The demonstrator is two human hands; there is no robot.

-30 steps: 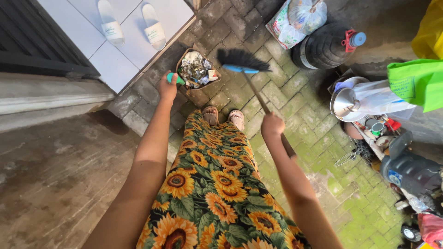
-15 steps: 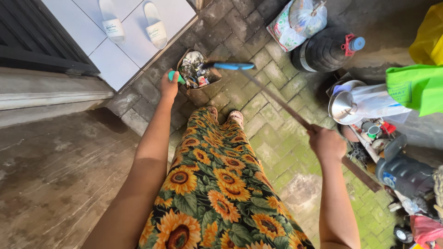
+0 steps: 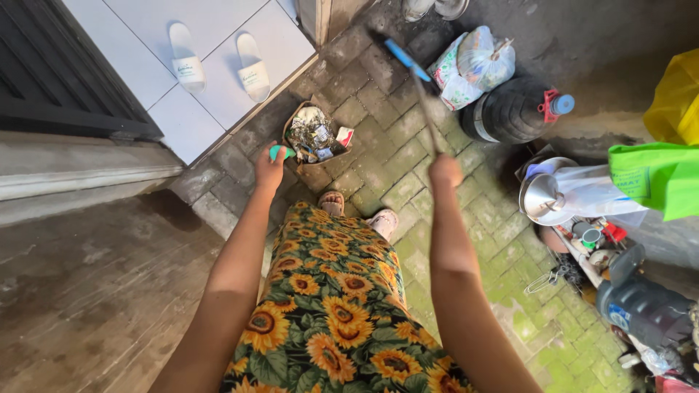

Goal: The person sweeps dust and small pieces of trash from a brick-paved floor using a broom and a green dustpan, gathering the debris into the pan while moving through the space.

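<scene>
— What has changed?

— Since a moment ago, the long-handled broom with a blue head and dark bristles (image 3: 399,57) has swung away from the rubbish and now points forward, its head blurred near the filled plastic bags (image 3: 470,60). My right hand (image 3: 444,172), drawn back toward me, is clenched round the wooden stick.

— And the other hand?

— My left hand (image 3: 269,161) grips the green handle (image 3: 279,152) of a brown dustpan heaped with wrappers and scraps (image 3: 314,135), which rests on the mossy brick paving (image 3: 502,240) just ahead of my sandalled feet.

— What lies around?

— White slippers (image 3: 218,62) sit on pale tiles to the left; a dark water jug (image 3: 513,109) lies on the right.
</scene>
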